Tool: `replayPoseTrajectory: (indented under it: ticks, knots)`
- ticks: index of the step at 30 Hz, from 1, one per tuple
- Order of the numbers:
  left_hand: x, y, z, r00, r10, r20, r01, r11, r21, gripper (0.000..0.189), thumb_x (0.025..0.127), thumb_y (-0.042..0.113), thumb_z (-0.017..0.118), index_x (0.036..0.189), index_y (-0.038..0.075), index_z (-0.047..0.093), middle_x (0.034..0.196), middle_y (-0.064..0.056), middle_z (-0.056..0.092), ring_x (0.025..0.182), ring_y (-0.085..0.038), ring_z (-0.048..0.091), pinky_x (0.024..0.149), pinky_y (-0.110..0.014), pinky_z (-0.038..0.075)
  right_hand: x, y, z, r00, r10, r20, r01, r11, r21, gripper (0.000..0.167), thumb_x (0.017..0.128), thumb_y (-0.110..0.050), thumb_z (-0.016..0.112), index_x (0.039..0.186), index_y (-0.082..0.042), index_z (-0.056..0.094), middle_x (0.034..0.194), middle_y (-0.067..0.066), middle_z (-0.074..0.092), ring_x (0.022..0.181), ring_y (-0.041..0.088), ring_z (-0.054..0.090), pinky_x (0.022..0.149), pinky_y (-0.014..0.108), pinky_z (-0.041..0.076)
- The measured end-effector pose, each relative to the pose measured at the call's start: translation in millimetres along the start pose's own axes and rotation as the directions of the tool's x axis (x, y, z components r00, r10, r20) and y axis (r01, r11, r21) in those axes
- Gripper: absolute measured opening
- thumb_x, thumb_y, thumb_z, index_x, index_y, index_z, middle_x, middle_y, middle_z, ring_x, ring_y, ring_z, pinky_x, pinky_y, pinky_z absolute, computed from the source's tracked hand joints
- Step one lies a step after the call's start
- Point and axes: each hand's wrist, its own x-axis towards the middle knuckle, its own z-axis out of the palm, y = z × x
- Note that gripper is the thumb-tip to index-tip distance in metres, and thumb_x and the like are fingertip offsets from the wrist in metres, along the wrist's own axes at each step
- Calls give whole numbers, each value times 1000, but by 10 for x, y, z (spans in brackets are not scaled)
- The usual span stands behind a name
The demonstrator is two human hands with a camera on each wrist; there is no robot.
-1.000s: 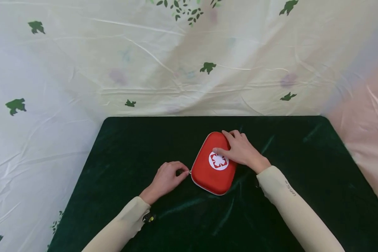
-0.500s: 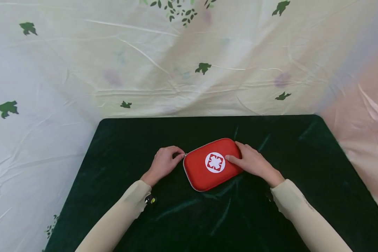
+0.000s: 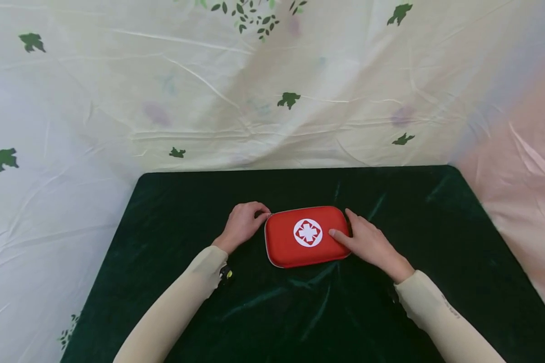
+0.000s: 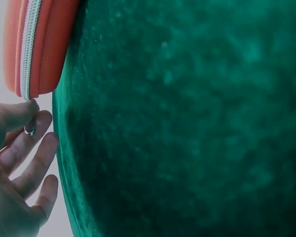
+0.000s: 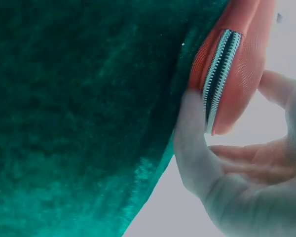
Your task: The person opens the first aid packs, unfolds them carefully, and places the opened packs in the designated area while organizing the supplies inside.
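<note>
A red zip-up first-aid case point(image 3: 286, 247) with a round white emblem point(image 3: 308, 232) lies crosswise on the table, emblem up. My left hand point(image 3: 241, 224) is at its far left corner, thumb and forefinger pinching the small metal zipper pull point(image 4: 29, 131). Along that end the zipper point(image 4: 28, 49) has its teeth meshed. At the opposite end my right hand point(image 3: 374, 244) grips the case, thumb on the top face near the emblem and fingers round the edge. In the right wrist view, the zipper teeth point(image 5: 226, 74) there stand parted in two rows.
Dark green velvety cloth point(image 3: 200, 322) covers the table, whose far edge meets a pale hanging curtain point(image 3: 209, 101) printed with green leaves and birds. A pinkish curtain point(image 3: 518, 191) hangs at the right side.
The case has turned from nearly upright to crosswise, its zipper corner swinging away from me. My left hand has moved forward with the pull; my right hand has shifted slightly right and nearer.
</note>
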Motion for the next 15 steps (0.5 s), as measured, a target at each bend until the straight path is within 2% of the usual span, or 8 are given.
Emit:
replayPoseTrajectory:
  ticks: [3, 5, 7, 9, 12, 15]
  knots:
    - [11, -17, 12, 1000, -16, 15, 16, 1000, 2, 13, 100, 16, 71, 111, 13, 77, 104, -1, 75, 83, -16, 60, 83, -37, 54, -2, -38, 35, 996, -45, -77, 37, 994, -103, 88, 99, -51, 64, 159, 3, 31, 148, 29, 47, 116, 41, 54, 91, 58, 54]
    - [18, -24, 17, 999, -25, 23, 25, 1000, -1, 13, 100, 16, 71, 111, 13, 77, 104, -1, 75, 84, -15, 61, 84, -37, 54, 4, -71, 63, 987, -98, -124, 74, 980, -185, 84, 97, -49, 66, 159, -1, 35, 152, 26, 45, 126, 44, 50, 95, 62, 51]
    - [27, -30, 19, 999, -29, 28, 29, 1000, 1, 13, 100, 16, 71, 111, 14, 77, 104, -1, 75, 85, -15, 61, 86, -37, 54, 17, -103, 96, 974, -172, -151, 127, 956, -266, 81, 96, -49, 67, 159, -5, 38, 160, 21, 39, 140, 45, 40, 103, 68, 43]
    - [36, -30, 16, 999, -30, 33, 30, 1000, 3, 13, 100, 17, 71, 111, 14, 77, 104, -1, 75, 86, -15, 62, 87, -38, 54, 33, -139, 131, 958, -251, -136, 198, 928, -315, 82, 96, -52, 67, 160, -10, 39, 167, 16, 31, 150, 44, 27, 111, 70, 34]
    - [45, -29, 8, 999, -28, 42, 28, 1000, 12, 14, 100, 18, 71, 112, 14, 78, 106, -1, 76, 89, -16, 64, 89, -39, 55, 58, -186, 185, 933, -357, -53, 321, 888, -329, 83, 95, -59, 65, 162, -18, 38, 171, 9, 23, 156, 42, 13, 116, 71, 22]
    - [47, -30, -5, 999, -8, 51, 6, 1000, 26, 16, 100, 17, 71, 114, 13, 79, 109, -2, 76, 96, -18, 68, 93, -41, 55, 80, -212, 232, 915, -401, 41, 393, 868, -303, 86, 93, -69, 60, 163, -25, 35, 173, 5, 18, 158, 40, 6, 118, 71, 15]
